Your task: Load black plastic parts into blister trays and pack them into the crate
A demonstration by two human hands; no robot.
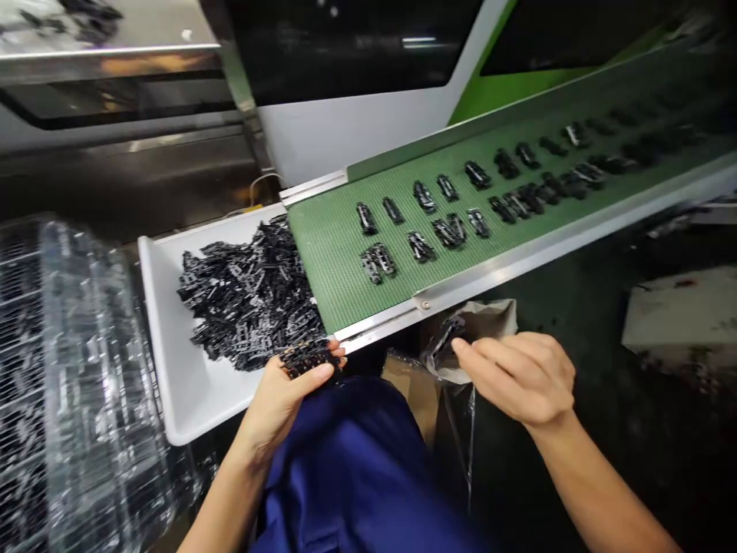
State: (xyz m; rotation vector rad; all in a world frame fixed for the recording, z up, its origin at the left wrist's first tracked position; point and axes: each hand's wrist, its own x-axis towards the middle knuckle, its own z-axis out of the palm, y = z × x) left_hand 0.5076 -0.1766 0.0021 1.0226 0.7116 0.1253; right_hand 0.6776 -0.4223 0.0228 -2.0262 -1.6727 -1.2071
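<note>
My left hand (296,384) is closed around several black plastic parts (308,357), just in front of the white tub's right end. My right hand (521,376) is held out to the right, below the conveyor's near rail. Its fingers are pinched at the end of a dark slotted plastic part (443,344), which is slightly blurred. Behind that part is a cardboard box (411,380) with a pale liner (500,316). In the white tub (178,415) lies a large heap of similar black parts (253,292).
A green conveyor belt (339,296) with metal side rails (484,276) carries two rows of black parts and ends over the tub. At the left stand stacked clear plastic trays (97,369). A machine with dark windows (357,46) is behind the belt.
</note>
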